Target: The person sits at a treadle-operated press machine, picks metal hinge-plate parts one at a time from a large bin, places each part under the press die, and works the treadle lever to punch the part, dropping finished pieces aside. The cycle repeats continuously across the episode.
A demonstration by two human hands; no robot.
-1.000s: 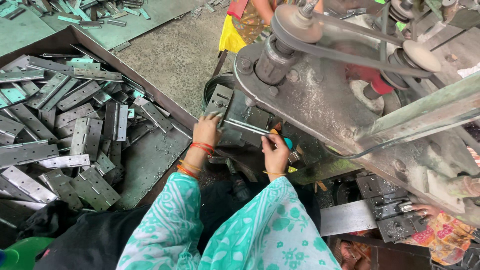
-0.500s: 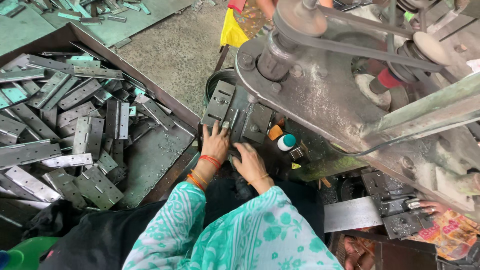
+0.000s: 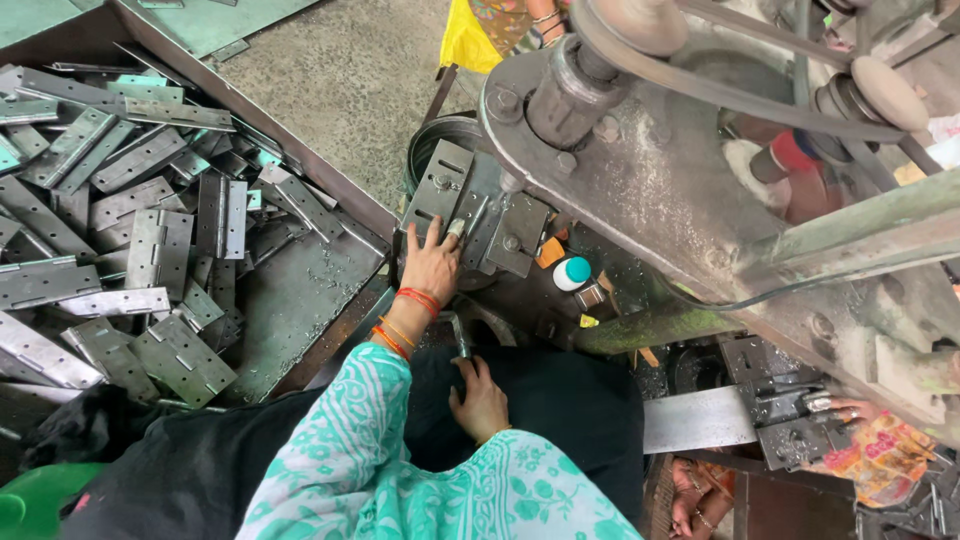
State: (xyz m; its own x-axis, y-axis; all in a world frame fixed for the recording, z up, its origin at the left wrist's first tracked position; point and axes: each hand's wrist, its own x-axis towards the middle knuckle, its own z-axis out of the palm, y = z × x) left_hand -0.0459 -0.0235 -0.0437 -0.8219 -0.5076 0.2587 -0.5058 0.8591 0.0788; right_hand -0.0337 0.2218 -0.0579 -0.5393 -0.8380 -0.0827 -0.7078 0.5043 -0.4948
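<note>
Your left hand [image 3: 432, 268] lies flat at the centre of the frame, its fingers [image 3: 436, 232] spread apart and pressed on the metal hinge plate [image 3: 440, 185] that sits on the press bed, just below the big grey machine arm [image 3: 640, 150]. The fingertips touch the plate's lower edge; nothing is gripped between them. Red and orange bangles [image 3: 410, 312] ring that wrist.

Your right hand [image 3: 480, 400] is lower, near the middle of the bottom half of the frame, resting on your dark lap with its fingers loosely curled. A thin grey metal piece [image 3: 458, 335] stands just above it; you cannot tell whether the fingers close on it or only touch it.

To the right of the plate, a small bottle with a teal cap [image 3: 572, 272] stands beside an orange scrap [image 3: 548, 250]. In the left of the frame, a tray [image 3: 300, 290] is heaped with flat steel hinges [image 3: 160, 240]. At the lower right, another person's hand [image 3: 850, 410] rests at a stack of hinge parts [image 3: 790, 430], well apart from yours.
</note>
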